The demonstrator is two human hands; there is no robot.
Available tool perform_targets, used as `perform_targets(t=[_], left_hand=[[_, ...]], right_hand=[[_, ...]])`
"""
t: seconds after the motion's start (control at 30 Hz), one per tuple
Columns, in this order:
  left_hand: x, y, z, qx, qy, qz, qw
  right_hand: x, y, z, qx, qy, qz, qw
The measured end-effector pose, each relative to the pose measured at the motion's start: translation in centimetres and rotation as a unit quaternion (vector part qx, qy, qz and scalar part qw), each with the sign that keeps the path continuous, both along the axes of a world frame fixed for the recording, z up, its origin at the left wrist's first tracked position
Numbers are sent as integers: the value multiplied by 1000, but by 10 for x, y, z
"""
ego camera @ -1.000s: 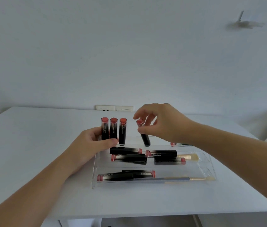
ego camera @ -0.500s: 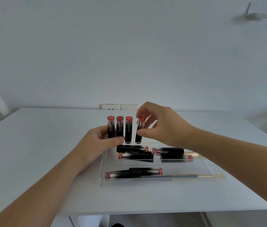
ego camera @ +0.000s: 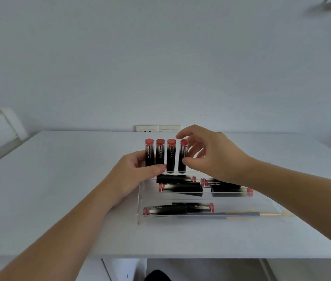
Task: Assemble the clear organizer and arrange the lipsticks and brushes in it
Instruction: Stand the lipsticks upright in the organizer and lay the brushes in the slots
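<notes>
On a white counter [ego camera: 59,199] stands a clear tiered organizer [ego camera: 140,207]. 4 black lipsticks with red caps stand upright in a row at its far left; the left hand [ego camera: 134,179] grips the leftmost upright lipstick [ego camera: 149,153] and its neighbour near their bases. The right hand [ego camera: 211,159] hovers with loosely spread fingers beside the rightmost upright lipstick [ego camera: 183,156]; whether they touch is unclear. Other lipsticks lie flat on the lower tiers. A thin brush [ego camera: 251,214] lies along the nearest tier.
</notes>
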State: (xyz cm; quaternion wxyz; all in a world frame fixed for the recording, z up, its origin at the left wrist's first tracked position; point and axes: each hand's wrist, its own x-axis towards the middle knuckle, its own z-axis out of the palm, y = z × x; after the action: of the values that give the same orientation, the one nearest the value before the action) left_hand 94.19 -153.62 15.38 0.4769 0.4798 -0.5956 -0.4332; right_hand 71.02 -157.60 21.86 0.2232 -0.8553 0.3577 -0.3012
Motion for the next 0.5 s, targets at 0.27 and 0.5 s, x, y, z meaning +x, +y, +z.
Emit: perform_targets(t=[0.27, 0.5], left_hand=[[0, -1, -1, 1, -5, 0, 1000], [1, -1, -3, 0, -9, 2, 1000]], right_hand=[[1, 1, -5, 1, -24, 1, 1000], [2, -1, -8, 5, -34, 5, 999]])
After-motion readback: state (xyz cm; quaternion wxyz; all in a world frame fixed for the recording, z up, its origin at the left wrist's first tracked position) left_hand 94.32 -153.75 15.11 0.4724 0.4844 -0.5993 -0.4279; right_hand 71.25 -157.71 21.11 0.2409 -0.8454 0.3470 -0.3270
